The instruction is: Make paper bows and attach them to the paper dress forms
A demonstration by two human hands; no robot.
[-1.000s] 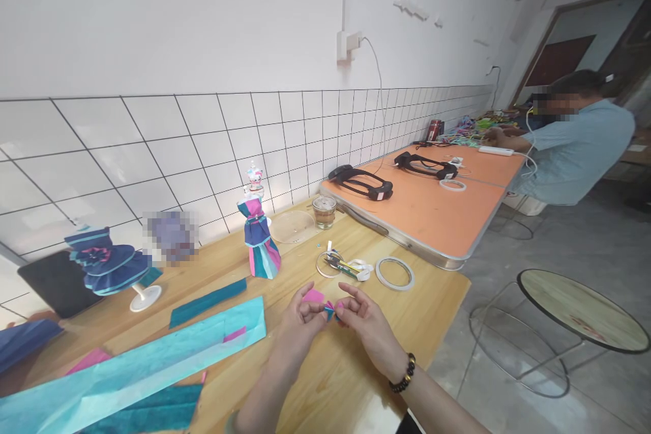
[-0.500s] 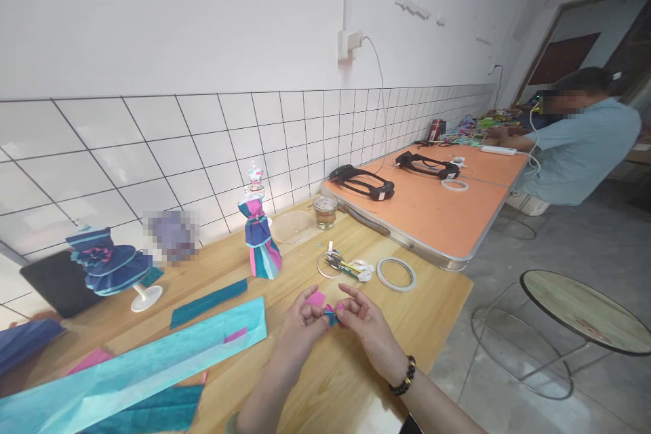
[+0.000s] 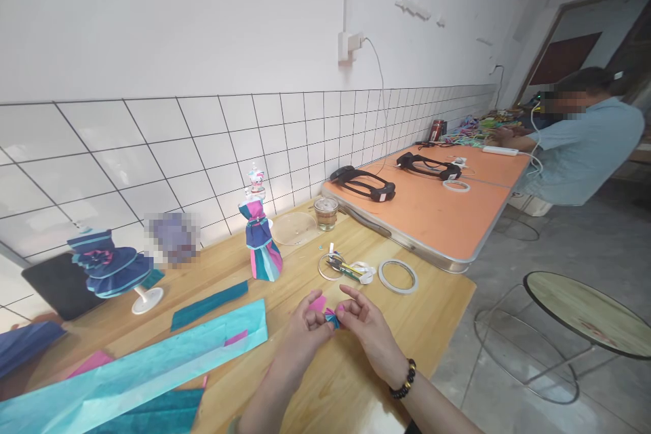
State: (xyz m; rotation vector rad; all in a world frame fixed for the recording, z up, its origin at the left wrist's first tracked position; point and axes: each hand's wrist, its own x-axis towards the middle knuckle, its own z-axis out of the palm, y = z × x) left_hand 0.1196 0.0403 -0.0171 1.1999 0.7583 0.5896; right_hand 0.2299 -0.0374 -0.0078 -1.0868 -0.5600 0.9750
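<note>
Between my two hands is a small pleated paper piece (image 3: 332,317) in pink and teal, fanned out a little. My left hand (image 3: 308,329) pinches its left side with thumb and fingers. At the other side my right hand (image 3: 367,322), a dark bead bracelet on its wrist, pinches it too. A pink paper scrap (image 3: 319,302) shows just behind the left fingers. Left of my hands lie a long light-blue paper strip (image 3: 167,359), a narrow teal strip (image 3: 211,304) and a darker teal sheet (image 3: 157,413).
Behind my hands stand a paper-dressed doll form (image 3: 262,241), a glass (image 3: 326,213), scissors (image 3: 342,266) and a tape roll (image 3: 398,276). A blue paper dress on a stand (image 3: 114,264) is at left. Black headsets (image 3: 363,184) lie on the orange table (image 3: 432,217); a person (image 3: 584,149) sits beyond.
The pleated paper has spread slightly wider between my fingers. Both hands otherwise keep nearly the same place and hold.
</note>
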